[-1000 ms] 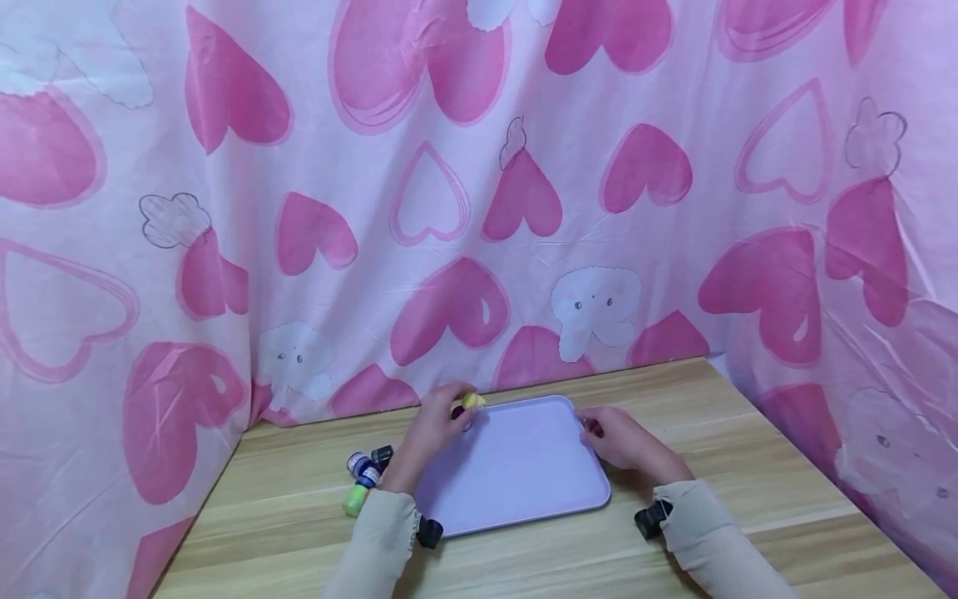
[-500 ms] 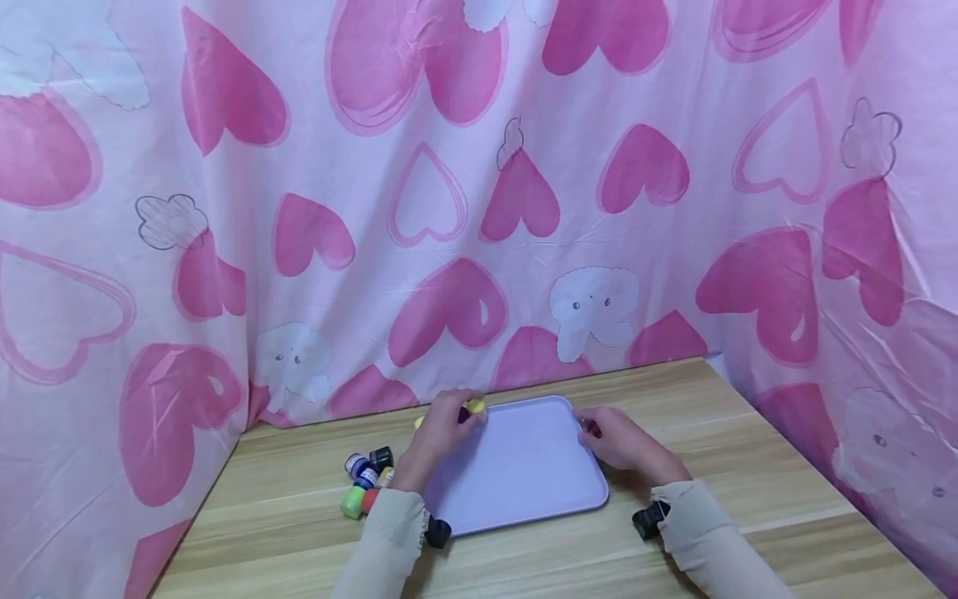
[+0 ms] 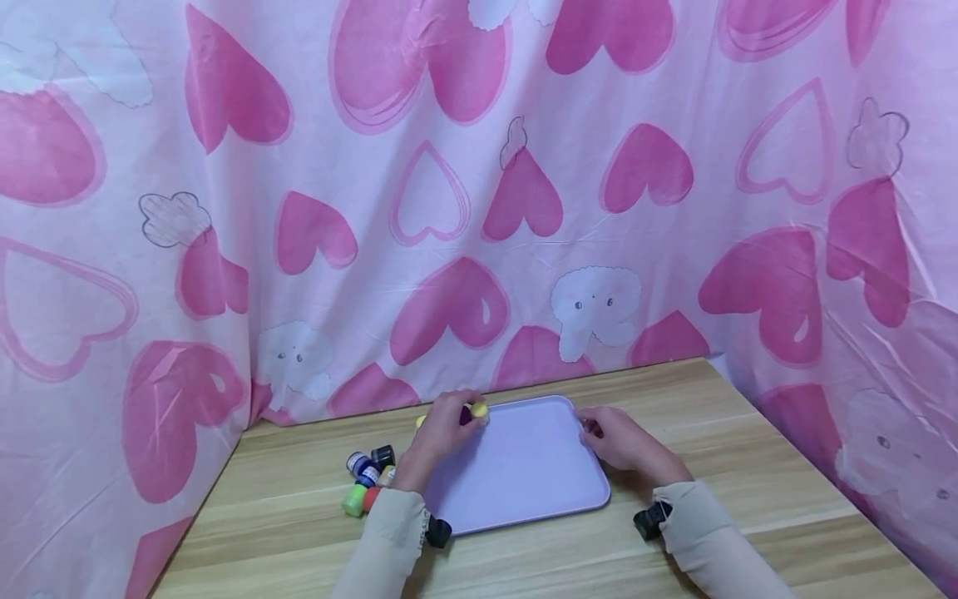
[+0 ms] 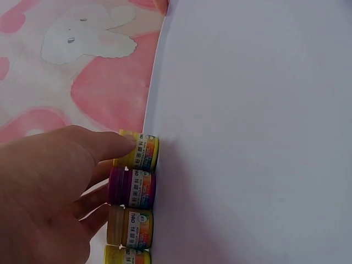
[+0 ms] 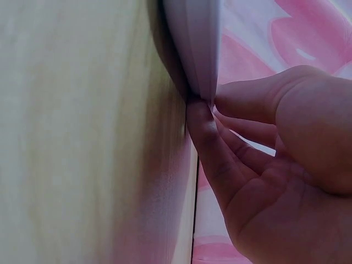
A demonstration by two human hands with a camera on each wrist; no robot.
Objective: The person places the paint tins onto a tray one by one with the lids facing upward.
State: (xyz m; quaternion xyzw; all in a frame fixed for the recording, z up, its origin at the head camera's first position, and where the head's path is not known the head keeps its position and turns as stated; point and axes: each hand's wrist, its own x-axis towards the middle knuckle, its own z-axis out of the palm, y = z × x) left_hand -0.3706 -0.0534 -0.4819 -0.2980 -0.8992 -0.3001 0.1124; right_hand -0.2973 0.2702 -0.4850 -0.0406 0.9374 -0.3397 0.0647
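In the head view my left hand is over the left side of the lilac tray. Its thumb and fingers pinch a yellow paint jar, best seen in the left wrist view. Touching that jar in a row are a purple paint jar, an ochre paint jar and another yellow paint jar, partly cut off by the frame. Caps point up. My right hand pinches the tray's right rim between thumb and fingers; the right wrist view shows a fingertip under the rim.
Left of the tray, a loose cluster lies on the wooden table: a black jar, blue jars, a green jar and a partly hidden red jar. A pink heart-patterned curtain hangs behind the table.
My left hand has moved slightly right and nearer, bringing the yellow jar down beside the purple one. The red jar has come out from behind the left arm. My right hand stays on the rim.
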